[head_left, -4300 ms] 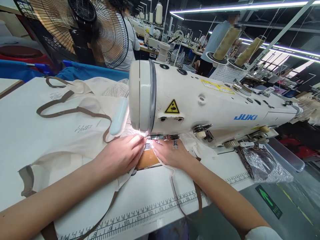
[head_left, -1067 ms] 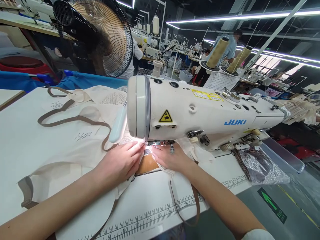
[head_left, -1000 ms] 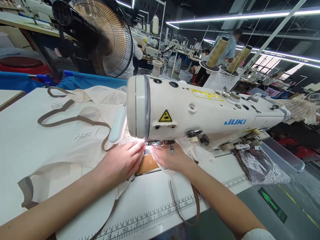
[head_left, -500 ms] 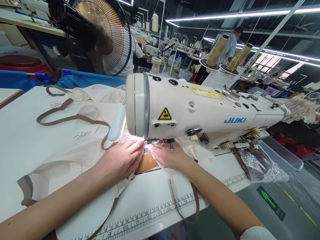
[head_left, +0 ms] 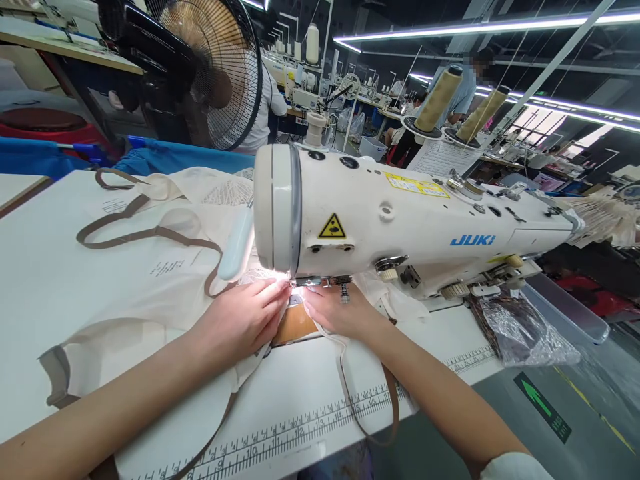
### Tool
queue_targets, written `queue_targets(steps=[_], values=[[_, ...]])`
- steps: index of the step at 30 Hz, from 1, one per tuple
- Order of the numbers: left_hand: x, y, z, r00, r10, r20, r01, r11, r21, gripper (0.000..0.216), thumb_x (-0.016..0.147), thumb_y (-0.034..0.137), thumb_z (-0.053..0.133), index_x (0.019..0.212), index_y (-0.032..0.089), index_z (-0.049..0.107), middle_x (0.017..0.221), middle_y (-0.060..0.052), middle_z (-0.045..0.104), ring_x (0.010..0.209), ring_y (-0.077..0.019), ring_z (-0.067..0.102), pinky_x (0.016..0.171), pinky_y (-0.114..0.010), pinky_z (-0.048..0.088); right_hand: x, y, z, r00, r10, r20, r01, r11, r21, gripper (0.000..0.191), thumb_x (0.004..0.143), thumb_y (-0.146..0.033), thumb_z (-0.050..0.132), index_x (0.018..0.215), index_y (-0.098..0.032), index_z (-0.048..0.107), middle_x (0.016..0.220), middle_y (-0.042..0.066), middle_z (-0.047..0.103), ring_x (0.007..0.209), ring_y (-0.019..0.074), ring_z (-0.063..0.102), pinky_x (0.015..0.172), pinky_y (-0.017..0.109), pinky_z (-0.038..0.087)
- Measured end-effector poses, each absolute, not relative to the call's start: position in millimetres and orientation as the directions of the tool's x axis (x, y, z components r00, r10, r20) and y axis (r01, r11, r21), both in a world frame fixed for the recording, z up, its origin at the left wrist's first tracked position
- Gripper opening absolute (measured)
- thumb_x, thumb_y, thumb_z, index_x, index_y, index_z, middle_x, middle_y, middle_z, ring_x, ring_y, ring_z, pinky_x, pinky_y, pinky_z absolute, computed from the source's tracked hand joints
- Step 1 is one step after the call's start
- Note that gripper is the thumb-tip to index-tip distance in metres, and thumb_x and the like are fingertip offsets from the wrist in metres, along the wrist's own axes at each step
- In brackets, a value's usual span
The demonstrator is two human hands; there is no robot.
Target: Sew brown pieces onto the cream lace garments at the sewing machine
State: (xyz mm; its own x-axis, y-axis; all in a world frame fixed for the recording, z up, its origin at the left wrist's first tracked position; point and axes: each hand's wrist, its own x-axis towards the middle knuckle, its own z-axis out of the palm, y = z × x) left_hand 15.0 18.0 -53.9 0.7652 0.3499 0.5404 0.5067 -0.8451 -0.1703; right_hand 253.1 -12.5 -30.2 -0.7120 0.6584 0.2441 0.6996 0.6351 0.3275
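My left hand (head_left: 240, 322) lies flat on cream fabric (head_left: 150, 293), fingers together and pointing at the lit needle area under the head of a white JUKI sewing machine (head_left: 400, 220). My right hand (head_left: 340, 312) presses on the same fabric just right of the presser foot, its fingertips under the machine head. A brown strap (head_left: 145, 233) loops across the fabric to the left, and another brown strap (head_left: 370, 407) hangs over the table's front edge. A tan patch (head_left: 295, 323) shows between my hands.
The white table (head_left: 300, 400) carries a printed ruler (head_left: 280, 433) along its front edge. A black fan (head_left: 210, 60) stands behind on the left. Two thread cones (head_left: 440, 100) rise behind the machine. A crinkled plastic bag (head_left: 525, 330) lies at right. Other people work farther back.
Both hands stay at the needle area throughout. The view has shifted slightly; the fabric and straps lie nearly as before.
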Motion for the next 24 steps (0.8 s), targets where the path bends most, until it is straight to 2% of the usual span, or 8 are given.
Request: queue_targets(steps=[5, 10, 15, 24], values=[[14.6, 17.6, -54.4, 0.756, 0.372, 0.538, 0.508, -0.852, -0.125, 0.034, 0.104, 0.017, 0.039, 0.115, 0.014, 0.070, 0.103, -0.011, 0.074, 0.104, -0.0265, 0.068, 0.064, -0.035, 0.049, 254.3, -12.6, -33.7, -0.702, 0.669, 0.246, 0.711, 0.632, 0.308, 0.018, 0.100, -0.019, 0.054, 0.109, -0.023, 0.069, 0.129, 0.011, 0.068, 0.121, 0.0228, 0.060, 0.092, 0.035, 0.056], [15.3, 19.6, -53.9, 0.764, 0.359, 0.536, 0.515, -0.840, -0.172, 0.034, 0.105, 0.018, 0.037, 0.109, 0.011, 0.071, 0.109, -0.011, 0.074, 0.098, -0.0247, 0.070, 0.060, -0.035, 0.050, 255.4, -12.6, -38.6, -0.688, 0.675, 0.267, 0.724, 0.611, 0.321, 0.021, 0.099, -0.018, 0.055, 0.113, -0.025, 0.069, 0.133, 0.010, 0.066, 0.127, 0.0249, 0.057, 0.093, 0.036, 0.056], [13.0, 22.1, -53.9, 0.794, 0.332, 0.509, 0.499, -0.834, -0.235, 0.038, 0.104, 0.016, 0.033, 0.112, 0.010, 0.070, 0.114, -0.012, 0.074, 0.098, -0.0228, 0.070, 0.066, -0.034, 0.053, 256.1, -12.7, -38.7, -0.695, 0.664, 0.276, 0.716, 0.606, 0.348, 0.027, 0.098, -0.016, 0.052, 0.117, -0.025, 0.069, 0.131, 0.009, 0.067, 0.122, 0.0239, 0.060, 0.092, 0.036, 0.057], [11.8, 21.1, -54.3, 0.804, 0.335, 0.491, 0.498, -0.830, -0.250, 0.039, 0.102, 0.012, 0.032, 0.111, 0.011, 0.070, 0.117, -0.011, 0.074, 0.101, -0.0218, 0.070, 0.065, -0.033, 0.053, 252.1, -13.0, -33.8, -0.701, 0.664, 0.261, 0.710, 0.614, 0.345, 0.025, 0.101, -0.015, 0.048, 0.109, -0.023, 0.070, 0.128, 0.010, 0.067, 0.120, 0.0228, 0.059, 0.091, 0.036, 0.056]])
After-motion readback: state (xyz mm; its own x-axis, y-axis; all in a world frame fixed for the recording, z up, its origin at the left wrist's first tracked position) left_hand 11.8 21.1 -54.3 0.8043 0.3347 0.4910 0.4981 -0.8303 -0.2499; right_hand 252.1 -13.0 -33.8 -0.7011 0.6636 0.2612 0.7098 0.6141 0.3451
